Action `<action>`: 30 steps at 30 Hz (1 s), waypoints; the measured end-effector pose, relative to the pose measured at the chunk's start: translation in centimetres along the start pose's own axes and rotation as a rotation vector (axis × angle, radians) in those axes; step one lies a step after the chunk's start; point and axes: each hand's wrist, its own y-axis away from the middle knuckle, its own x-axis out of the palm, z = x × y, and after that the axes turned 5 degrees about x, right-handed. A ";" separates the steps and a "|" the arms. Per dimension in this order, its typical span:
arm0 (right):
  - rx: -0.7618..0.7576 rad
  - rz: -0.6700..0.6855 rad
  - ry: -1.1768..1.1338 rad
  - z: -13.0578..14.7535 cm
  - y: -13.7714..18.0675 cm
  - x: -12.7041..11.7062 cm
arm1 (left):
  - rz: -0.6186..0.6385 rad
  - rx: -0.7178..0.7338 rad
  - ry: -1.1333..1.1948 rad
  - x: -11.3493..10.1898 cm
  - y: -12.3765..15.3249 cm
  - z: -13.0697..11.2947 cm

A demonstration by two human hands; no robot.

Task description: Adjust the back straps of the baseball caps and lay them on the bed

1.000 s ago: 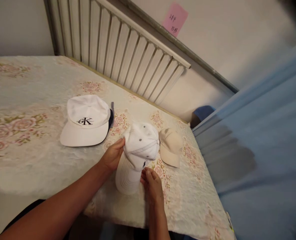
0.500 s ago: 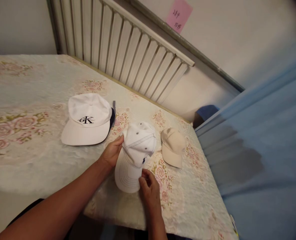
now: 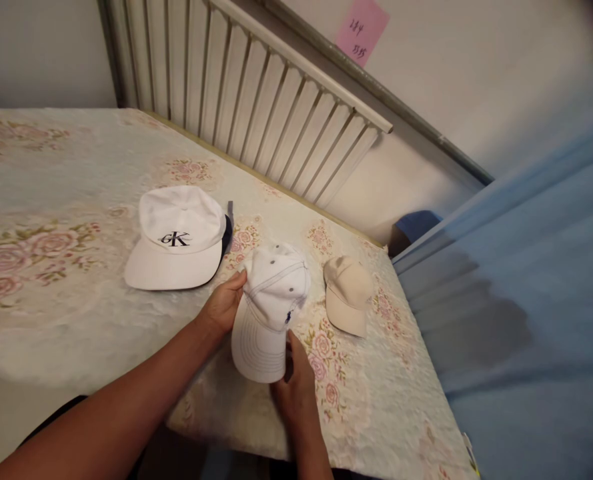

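Head: held cap (image 3: 271, 293) between left hand (image 3: 223, 305), right hand (image 3: 299, 388).

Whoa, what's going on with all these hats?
A person holds a white cap above a flowery cloth. The left hand has one side, and the right hand is at the brim's edge. A lettered cap lies to the left, a beige cap to the right.

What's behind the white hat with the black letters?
Behind the lettered white cap, something dark shows past its edge, with a grey strap sticking up. The cap covers the rest, so I can't tell what they belong to.
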 end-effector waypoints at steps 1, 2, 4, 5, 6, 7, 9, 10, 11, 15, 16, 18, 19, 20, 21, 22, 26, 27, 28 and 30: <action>0.004 -0.022 0.025 -0.2 -0.1 -0.1 | -0.012 0.010 -0.006 0.0 0.0 0.0; 0.009 -0.056 0.061 -0.4 -0.2 -0.2 | -0.021 0.021 -0.015 0.1 0.0 0.1; 0.030 -0.159 0.149 -1.0 -0.5 -0.4 | -0.037 0.048 -0.036 0.2 0.1 0.1; 0.046 -0.212 0.186 -1.3 -0.6 -0.5 | -0.044 0.060 -0.048 0.3 0.1 0.2; 0.065 -0.256 0.215 -1.5 -0.7 -0.7 | -0.049 0.070 -0.059 0.3 0.1 0.2; 0.087 -0.284 0.231 -1.7 -0.9 -0.9 | -0.053 0.078 -0.069 0.3 0.2 0.3; 0.126 -0.294 0.214 -2.1 -1.2 -1.3 | -0.057 0.079 -0.082 0.3 0.2 0.4; 0.149 -0.285 0.176 -2.2 -1.3 -1.4 | -0.059 0.078 -0.085 0.3 0.3 0.5; 0.182 -0.267 0.116 -2.4 -1.4 -1.6 | -0.057 0.075 -0.086 0.3 0.3 0.6; 0.314 -0.195 -0.248 -2.8 -1.7 -2.0 | -0.038 0.064 -0.064 0.4 0.5 0.8; 0.323 -0.190 -0.358 -2.9 -1.8 -2.1 | -0.037 0.068 -0.060 0.4 0.5 0.9; 0.317 -0.172 -0.585 -2.9 -1.9 -2.2 | -0.045 0.079 -0.061 0.4 0.5 1.1; 0.316 -0.155 -0.690 -2.9 -2.0 -2.2 | -0.049 0.080 -0.064 0.3 0.5 1.1; 0.315 -0.139 -0.774 -2.9 -2.1 -2.2 | -0.050 0.077 -0.067 0.3 0.5 1.3; 0.314 -0.135 -0.834 -3.0 -2.1 -2.2 | -0.046 0.069 -0.068 0.2 0.4 1.4; 0.313 -0.146 -0.872 -3.0 -2.2 -2.2 | -0.039 0.056 -0.068 0.1 0.4 1.5; 0.335 -0.192 -0.919 -3.1 -2.4 -2.1 | -0.006 0.033 -0.087 -0.3 0.5 2.0; 0.347 -0.193 -0.923 -3.2 -2.4 -2.1 | -0.002 0.031 -0.099 -0.3 0.5 2.0; 0.357 -0.192 -0.929 -3.2 -2.4 -2.1 | -0.003 0.027 -0.108 -0.3 0.5 2.0; 0.371 -0.196 -0.941 -3.2 -2.4 -2.1 | -0.001 0.016 -0.108 -0.2 0.4 1.8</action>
